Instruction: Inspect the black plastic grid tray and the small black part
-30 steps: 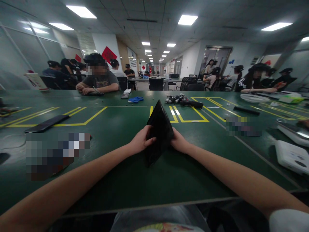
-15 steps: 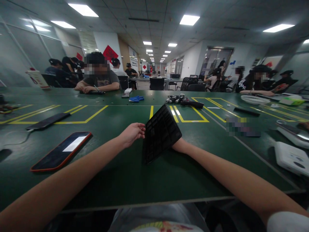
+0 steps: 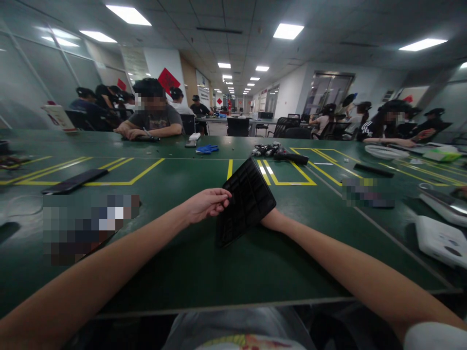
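Note:
A thin black tray with a grid of shallow compartments (image 3: 249,200) stands tilted above the green table, its gridded face turned toward me and to the left. My right hand (image 3: 273,218) grips it from behind at the right edge; those fingers are hidden by the tray. Beside its left edge is my left hand (image 3: 209,201), with thumb and index fingertip pinched together just in front of the compartments. Whatever lies in that pinch, if anything, is too small to make out.
On the green table (image 3: 175,282), a phone with a blurred-out screen (image 3: 91,228) lies left of my forearm and a black slab (image 3: 76,181) behind it. Farther back are a blue glove (image 3: 207,149) and bundled cables (image 3: 268,149). A white device (image 3: 440,239) sits right. People sit opposite.
The tray has turned so its gridded face shows. My left hand let go of its left edge, moved off, then came back toward the face with fingertips pinched. My right hand keeps its hold.

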Demonstrator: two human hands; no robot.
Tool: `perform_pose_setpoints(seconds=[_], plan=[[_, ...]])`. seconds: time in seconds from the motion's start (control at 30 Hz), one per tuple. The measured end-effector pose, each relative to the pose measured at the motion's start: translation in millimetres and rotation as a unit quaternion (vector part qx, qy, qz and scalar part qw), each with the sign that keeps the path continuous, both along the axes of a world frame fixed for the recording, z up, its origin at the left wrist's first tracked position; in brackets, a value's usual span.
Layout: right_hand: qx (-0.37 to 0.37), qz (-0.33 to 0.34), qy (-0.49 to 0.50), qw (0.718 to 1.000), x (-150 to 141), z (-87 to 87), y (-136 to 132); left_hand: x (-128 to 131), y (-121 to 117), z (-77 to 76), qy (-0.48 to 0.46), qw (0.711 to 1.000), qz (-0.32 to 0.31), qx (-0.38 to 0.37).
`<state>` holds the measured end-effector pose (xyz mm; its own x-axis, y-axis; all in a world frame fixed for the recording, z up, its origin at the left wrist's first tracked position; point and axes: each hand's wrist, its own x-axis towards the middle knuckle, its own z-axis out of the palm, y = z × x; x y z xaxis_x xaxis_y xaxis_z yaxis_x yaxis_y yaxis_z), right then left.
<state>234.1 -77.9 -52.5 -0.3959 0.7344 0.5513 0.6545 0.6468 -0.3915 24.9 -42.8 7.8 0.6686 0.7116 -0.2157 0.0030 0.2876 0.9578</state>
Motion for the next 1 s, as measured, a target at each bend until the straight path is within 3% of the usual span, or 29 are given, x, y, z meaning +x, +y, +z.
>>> perform_pose_setpoints(seconds=[0.27,0.43,0.53,0.67,0.77,0.87,1.0], plan=[[0.027,-0.012,-0.029,0.999,1,8.0,-7,4,-1,-7.9,-0.008,0.999,-0.033,-0.012],[-0.007,-0.005,0.000,1.000,-1,12.0,-10,5,0,-14.3,0.037,0.993,0.001,0.113],[-0.021,0.002,0.031,0.999,-2,13.3,-11,6,-1,-15.7,0.102,0.961,0.036,0.256],[-0.014,0.019,0.060,0.998,-4,11.6,-10,10,-2,-15.0,0.210,0.851,0.071,0.476],[-0.003,0.018,0.062,0.998,-4,9.4,-8,13,-2,-13.7,0.283,0.790,0.073,0.539],[0.000,0.025,0.073,0.997,-4,10.1,-9,11,-4,-10.1,0.296,0.780,0.065,0.547],[-0.014,0.025,0.068,0.997,-5,16.2,-13,4,-4,-2.9,0.229,0.801,0.026,0.552]])
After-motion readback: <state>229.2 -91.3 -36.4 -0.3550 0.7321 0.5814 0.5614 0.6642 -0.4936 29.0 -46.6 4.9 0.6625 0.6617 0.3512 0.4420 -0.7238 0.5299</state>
